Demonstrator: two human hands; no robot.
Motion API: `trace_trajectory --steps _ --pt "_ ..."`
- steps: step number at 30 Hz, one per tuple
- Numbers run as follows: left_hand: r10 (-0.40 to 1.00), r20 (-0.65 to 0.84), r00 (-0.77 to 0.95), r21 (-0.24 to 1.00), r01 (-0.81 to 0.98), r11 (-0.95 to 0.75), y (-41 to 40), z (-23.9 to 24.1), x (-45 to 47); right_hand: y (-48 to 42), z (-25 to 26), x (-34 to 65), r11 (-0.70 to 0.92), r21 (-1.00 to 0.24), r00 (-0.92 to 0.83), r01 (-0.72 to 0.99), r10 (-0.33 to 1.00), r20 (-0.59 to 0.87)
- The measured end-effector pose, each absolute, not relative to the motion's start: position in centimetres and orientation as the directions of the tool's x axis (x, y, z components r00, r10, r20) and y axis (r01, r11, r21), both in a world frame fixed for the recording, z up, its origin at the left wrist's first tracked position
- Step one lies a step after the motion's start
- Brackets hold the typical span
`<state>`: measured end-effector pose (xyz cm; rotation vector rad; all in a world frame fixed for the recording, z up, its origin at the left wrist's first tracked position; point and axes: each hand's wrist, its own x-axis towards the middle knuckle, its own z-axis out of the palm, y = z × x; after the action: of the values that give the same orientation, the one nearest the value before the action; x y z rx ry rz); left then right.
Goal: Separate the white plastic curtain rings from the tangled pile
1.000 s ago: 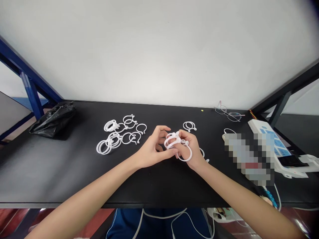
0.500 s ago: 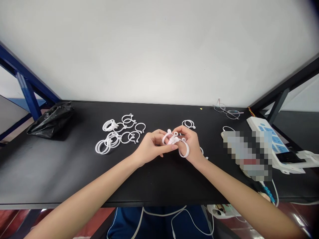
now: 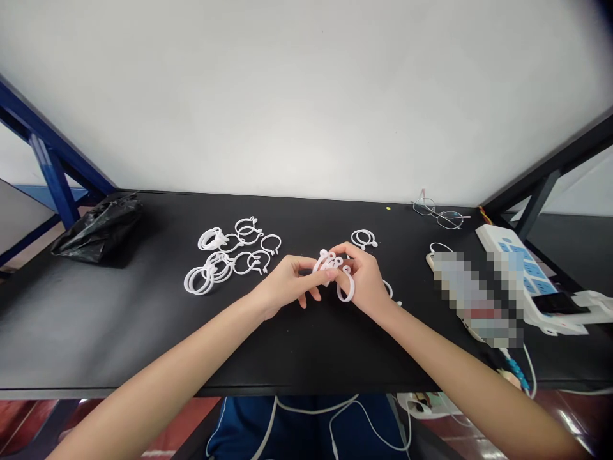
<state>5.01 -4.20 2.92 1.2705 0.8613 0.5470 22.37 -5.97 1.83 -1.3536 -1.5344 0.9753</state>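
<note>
Several white plastic rings with small eyelets (image 3: 345, 289) are bunched between my two hands above the middle of the black table. My left hand (image 3: 292, 279) pinches the bunch from the left with thumb and fingers. From the other side my right hand (image 3: 363, 275) grips the same rings, one of them hanging over its fingers. My fingers partly cover the bunch. To the left lies a spread of similar white rings (image 3: 198, 281), some overlapping and some with open ends. A couple more rings (image 3: 364, 239) lie behind my right hand, and another is partly hidden beside its wrist.
A black plastic bag (image 3: 103, 230) lies at the far left. Eyeglasses (image 3: 449, 220) rest near the wall at the right. Closer in are a phone-like blurred item (image 3: 472, 297) and a white power strip (image 3: 522, 262) with cables. White cords hang below the table's front edge.
The rings in my hands have turned, their eyelets now lined up closer together. The ring hanging at my right hand has shifted slightly left. The rings on the table lie as before.
</note>
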Motion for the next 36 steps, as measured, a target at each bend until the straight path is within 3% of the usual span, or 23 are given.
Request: trace_trajectory --steps 7,13,16,20,24,30,36 --pt "0.617 -0.308 0.724 0.941 0.136 0.310 -4.2 2.5 5.3 -5.5 2.2 23.3 0.177 -0.810 -0.121 0.559 0.984 0.131" --pt "0.669 -0.305 0.678 0.950 0.171 0.261 -4.7 1.5 5.9 -5.5 1.6 23.3 0.213 -0.759 -0.163 0.615 0.976 0.142" --pt "0.655 -0.302 0.692 0.948 0.144 0.284 -4.6 1.7 5.7 -5.5 1.9 23.3 0.098 -0.834 -0.159 0.543 0.987 0.013" --pt "0.684 -0.267 0.679 0.948 0.057 0.314 -4.0 2.2 5.2 -5.2 2.3 23.3 -0.057 -0.950 -0.236 0.306 0.962 -0.134" --pt "0.743 -0.226 0.630 0.950 -0.025 0.311 -3.6 2.4 5.1 -5.0 2.7 23.1 -0.213 -0.973 -0.339 0.083 0.912 -0.229" --pt "0.826 -0.250 0.505 0.923 -0.133 0.361 -3.9 2.2 5.4 -5.3 3.0 22.5 -0.334 -0.941 -0.383 -0.048 0.876 -0.292" --pt "0.906 -0.049 0.419 0.990 -0.097 0.099 -3.7 0.9 5.7 -5.8 2.4 21.8 -0.238 -0.964 -0.362 -0.115 0.914 -0.183"
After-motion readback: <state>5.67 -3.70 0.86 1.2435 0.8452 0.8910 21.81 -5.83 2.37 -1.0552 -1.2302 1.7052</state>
